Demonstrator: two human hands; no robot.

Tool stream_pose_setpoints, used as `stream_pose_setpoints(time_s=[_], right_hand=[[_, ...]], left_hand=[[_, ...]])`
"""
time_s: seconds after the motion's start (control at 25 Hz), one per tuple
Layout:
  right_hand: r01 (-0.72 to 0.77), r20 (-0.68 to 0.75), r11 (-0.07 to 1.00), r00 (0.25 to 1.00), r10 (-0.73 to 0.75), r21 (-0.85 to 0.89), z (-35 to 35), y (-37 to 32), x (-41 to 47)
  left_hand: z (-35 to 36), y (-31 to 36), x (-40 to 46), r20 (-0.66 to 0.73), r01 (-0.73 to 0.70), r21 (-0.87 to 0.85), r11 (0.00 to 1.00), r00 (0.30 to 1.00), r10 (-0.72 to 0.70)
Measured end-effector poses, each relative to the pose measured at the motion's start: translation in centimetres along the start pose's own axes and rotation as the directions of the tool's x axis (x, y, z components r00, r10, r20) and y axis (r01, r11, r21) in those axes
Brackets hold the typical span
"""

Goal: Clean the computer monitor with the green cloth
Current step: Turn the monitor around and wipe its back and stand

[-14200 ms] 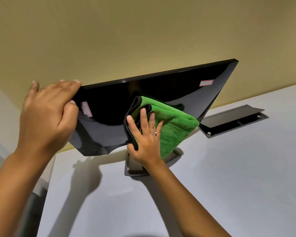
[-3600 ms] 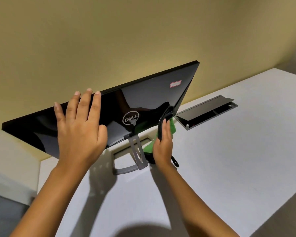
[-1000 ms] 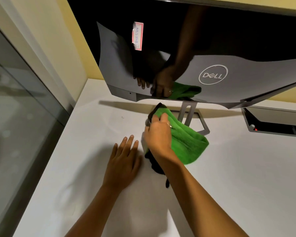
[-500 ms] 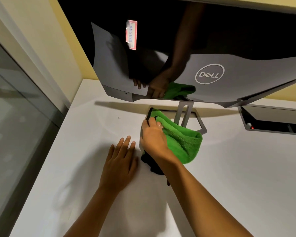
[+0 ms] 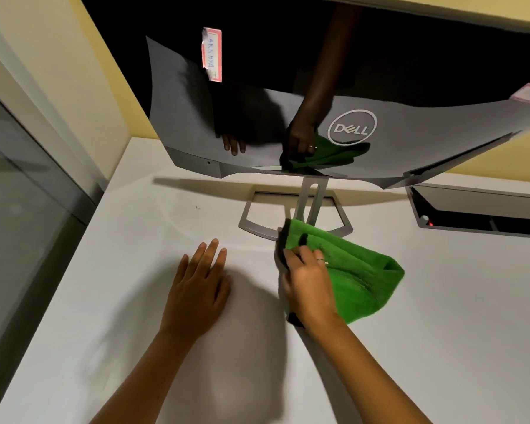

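The right hand (image 5: 308,286) grips the folded green cloth (image 5: 358,276) just below the centre of the frame, fingers curled over its near edge, with the cloth's far corner lying against the grey stand (image 5: 309,206) of the computer monitor (image 5: 410,139). The step in hand looks like wiping the stand's neck and base. To do it well, the cloth should stay bunched firmly so a flat face meets the metal, and the strokes should run along the upright and then around the open frame of the base, with light pressure so the tilted panel does not rock. The left hand (image 5: 198,289) lies flat and open on the white desk (image 5: 441,347), left of the cloth and holding nothing; it might better steady the stand or the panel's lower edge.

The monitor fills the upper part of the frame, its glossy black back leaning toward the camera. The round maker's badge (image 5: 352,127) sits right of centre, and a pink-edged label (image 5: 211,55) is stuck at upper left, with another at the far right edge. The shine mirrors both hands and the cloth, so smears would show easily there. At the right, a grey cable hatch (image 5: 478,209) is sunk in the desk.
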State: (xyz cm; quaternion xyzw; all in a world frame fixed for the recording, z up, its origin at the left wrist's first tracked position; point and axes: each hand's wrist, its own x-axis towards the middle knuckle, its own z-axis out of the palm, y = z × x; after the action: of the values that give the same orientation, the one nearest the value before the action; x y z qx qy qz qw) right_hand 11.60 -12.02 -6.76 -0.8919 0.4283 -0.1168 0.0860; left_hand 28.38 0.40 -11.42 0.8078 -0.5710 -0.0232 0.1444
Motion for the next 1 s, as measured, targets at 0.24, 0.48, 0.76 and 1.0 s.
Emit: stream_pose_setpoints(time_s=[0.24, 0.48, 0.76, 1.0], right_hand=[[-0.316, -0.298, 0.925, 0.88, 0.369, 0.212, -4.2, 7.0, 2.6], [-0.209, -0.018, 0.974, 0.977, 0.212, 0.085, -3.1, 9.9, 8.2], [-0.351, 0.032, 0.936, 0.936, 0.351, -0.019, 0.0, 7.4, 3.5], [-0.285, 0.011, 0.953, 0.958, 0.285, 0.102, -1.5, 4.5, 1.9]], left_hand=[[0.1, 0.1, -0.2, -0.013, 0.004, 0.019, 1.0, 1.0, -0.004], [-0.1, 0.3, -0.3, -0.008, 0.029, -0.002, 1.0, 1.0, -0.029], [-0.3, 0.4, -0.2, -0.012, 0.032, -0.024, 0.999, 0.999, -0.032], [-0.4, 0.4, -0.1, -0.014, 0.019, -0.044, 0.999, 1.0, -0.02]])
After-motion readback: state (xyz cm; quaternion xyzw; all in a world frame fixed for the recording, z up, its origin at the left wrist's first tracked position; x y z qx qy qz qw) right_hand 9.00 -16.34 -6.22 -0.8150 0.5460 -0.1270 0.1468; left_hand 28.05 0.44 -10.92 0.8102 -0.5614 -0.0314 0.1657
